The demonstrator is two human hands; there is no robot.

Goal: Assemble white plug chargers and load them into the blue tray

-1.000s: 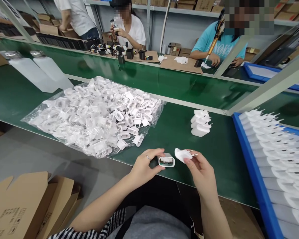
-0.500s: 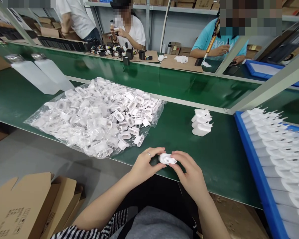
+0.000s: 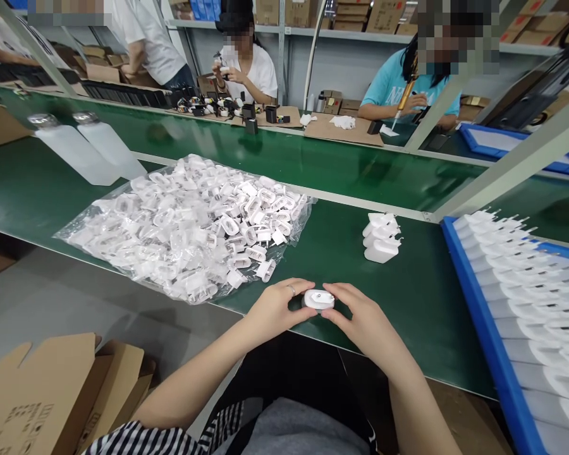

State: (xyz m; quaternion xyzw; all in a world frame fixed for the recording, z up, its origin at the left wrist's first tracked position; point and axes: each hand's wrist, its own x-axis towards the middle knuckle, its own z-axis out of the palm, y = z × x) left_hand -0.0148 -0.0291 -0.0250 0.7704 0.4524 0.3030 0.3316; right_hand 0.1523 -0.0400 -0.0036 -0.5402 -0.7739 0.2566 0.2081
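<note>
Between my two hands, over the front edge of the green bench (image 3: 332,253), is a white plug adapter (image 3: 319,299) with its oval pin face turned up. My left hand (image 3: 279,308) grips its left end between thumb and fingers, and a ring shows on one finger. The right end is pinched by my right hand (image 3: 358,314). Left of my hands lies a clear plastic bag (image 3: 76,230) spread under a heap of white plug shells (image 3: 208,221). Several white plug adapters (image 3: 382,237) stand in a short row beyond my right hand.
At the right a blue tray (image 3: 478,316) holds rows of white plug adapters (image 3: 526,303). Two white bottles (image 3: 83,151) lean at the back left. Cardboard boxes (image 3: 52,392) stand on the floor at lower left. Across the divider, people (image 3: 253,69) work with black parts (image 3: 249,117).
The plug adapter has turned slightly and sits more level between my hands, its pin face more upward. My right fingers have shifted a little on it. The camera view has tilted up slightly.
</note>
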